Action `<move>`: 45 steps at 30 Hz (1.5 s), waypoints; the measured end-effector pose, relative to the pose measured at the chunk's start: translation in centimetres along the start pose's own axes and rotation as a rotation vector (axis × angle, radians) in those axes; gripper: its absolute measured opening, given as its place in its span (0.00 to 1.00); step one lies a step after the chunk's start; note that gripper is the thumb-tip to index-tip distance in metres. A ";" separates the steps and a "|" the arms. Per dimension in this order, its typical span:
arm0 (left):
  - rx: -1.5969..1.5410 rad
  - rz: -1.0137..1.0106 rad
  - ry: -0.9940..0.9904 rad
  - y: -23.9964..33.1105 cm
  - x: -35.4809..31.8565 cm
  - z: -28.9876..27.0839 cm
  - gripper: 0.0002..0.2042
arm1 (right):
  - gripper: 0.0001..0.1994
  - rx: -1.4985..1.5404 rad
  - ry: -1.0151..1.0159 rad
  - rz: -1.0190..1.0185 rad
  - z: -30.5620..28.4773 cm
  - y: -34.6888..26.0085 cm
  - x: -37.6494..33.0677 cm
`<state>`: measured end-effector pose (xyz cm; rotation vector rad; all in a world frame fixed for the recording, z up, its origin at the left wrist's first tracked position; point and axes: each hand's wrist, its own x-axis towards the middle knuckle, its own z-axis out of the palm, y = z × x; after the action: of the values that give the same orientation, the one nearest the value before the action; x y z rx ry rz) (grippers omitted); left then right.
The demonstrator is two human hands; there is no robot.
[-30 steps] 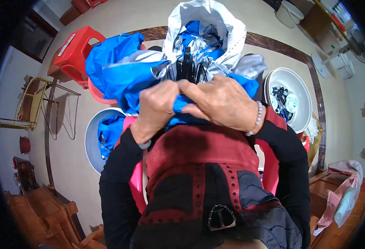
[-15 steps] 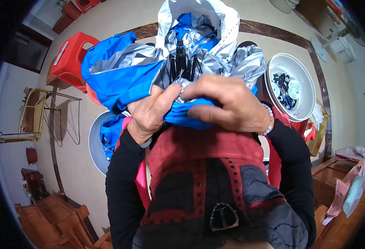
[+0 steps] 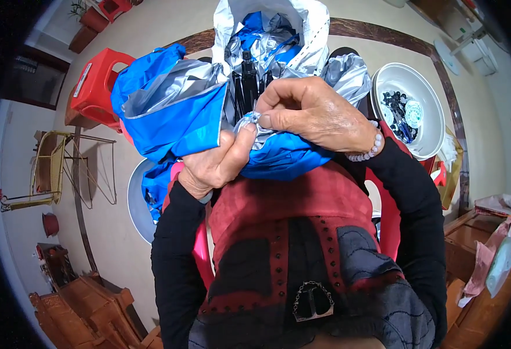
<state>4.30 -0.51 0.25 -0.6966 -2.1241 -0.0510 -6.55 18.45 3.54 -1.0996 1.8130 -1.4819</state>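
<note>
Canopy fabric (image 3: 177, 131) is gathered where left hand (image 3: 217, 166) and right hand (image 3: 319, 119) pinch it; the rest drapes loose around a black umbrella frame (image 3: 248, 81).

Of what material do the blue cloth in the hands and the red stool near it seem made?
Blue cloth: probably coated synthetic fabric, faintly glossy; sharp creases and a silvery reverse suggest this. Red stool: likely moulded plastic, smooth and shiny, with rounded edges.

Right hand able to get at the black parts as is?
Probably yes: their white bowl stands uncovered on that side, though the right hand would first need to leave the cloth.
</note>
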 end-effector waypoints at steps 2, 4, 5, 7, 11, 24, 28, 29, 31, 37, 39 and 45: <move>0.033 0.031 -0.002 0.0 0.0 0.2 0.16 | 0.07 0.032 0.014 -0.008 0.1 0.4 0.1; 0.009 0.012 0.012 0.1 0.2 0.5 0.15 | 0.07 0.049 0.021 0.013 0.1 0.5 0.3; -0.012 -0.005 0.027 0.1 0.3 0.6 0.15 | 0.07 0.065 0.028 0.031 0.1 0.5 0.5; -0.033 -0.023 0.041 0.1 0.5 0.9 0.15 | 0.06 0.082 0.033 0.049 0.3 0.6 0.7; -0.152 -0.054 0.091 0.1 0.5 1.8 0.15 | 0.08 0.072 0.119 0.048 0.6 1.2 0.9; -0.122 -0.030 0.077 0.3 0.0 1.5 0.15 | 0.06 0.225 0.056 0.128 0.7 1.6 0.8; -0.128 -0.030 0.060 0.1 0.2 1.5 0.14 | 0.05 0.237 0.036 0.158 0.2 1.5 1.1; -0.131 -0.032 0.056 0.1 0.1 1.6 0.14 | 0.05 0.234 0.033 0.159 0.3 1.6 1.1; -0.134 -0.032 0.054 0.0 0.1 1.7 0.14 | 0.05 0.230 0.030 0.159 0.3 1.7 1.2; -0.194 -0.023 0.074 0.1 0.4 2.0 0.12 | 0.05 0.285 0.023 0.128 0.4 2.4 1.3; -0.197 -0.019 0.103 0.4 0.1 2.5 0.12 | 0.06 0.294 0.020 0.054 0.5 3.0 1.3; -0.344 -0.306 0.192 1.8 -0.3 2.2 0.13 | 0.09 0.140 0.115 -0.035 1.4 1.9 0.7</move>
<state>3.70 1.44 -1.75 -0.5294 -2.0359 -0.6372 -6.24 17.24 1.42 -1.0009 1.7431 -1.6962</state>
